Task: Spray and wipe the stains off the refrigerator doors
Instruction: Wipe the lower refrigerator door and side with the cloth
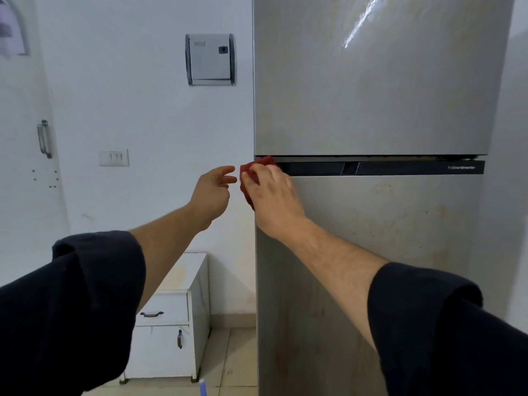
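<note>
Two hands in view, both raised at the left edge of the refrigerator [371, 224]. Right hand [271, 192]: fingers closed over a red cloth [248, 178], pressing it against the top left corner of the lower door [385, 252], just under the dark handle strip [380, 168] and the seam below the upper door [371, 81]. Left hand [213, 190]: empty, fingers loosely spread and partly curled, hovering just beside the cloth, not touching it or the door. Risk, judged: wiping at the very edge, the cloth could slip off the corner or bunch into the seam, leaving grime packed in the gap; no spray bottle shows in hand, so a dry pass may only smear the marks. Condition of doors: brushed grey metal finish; lower door carries brownish specks and smudged rings toward the right, with faint vertical streaks lower down; upper door shows pale yellowish haze and a bright glare streak. Nearby: white cabinet [177, 310] on the floor at left, wall switches [113, 158]
</note>
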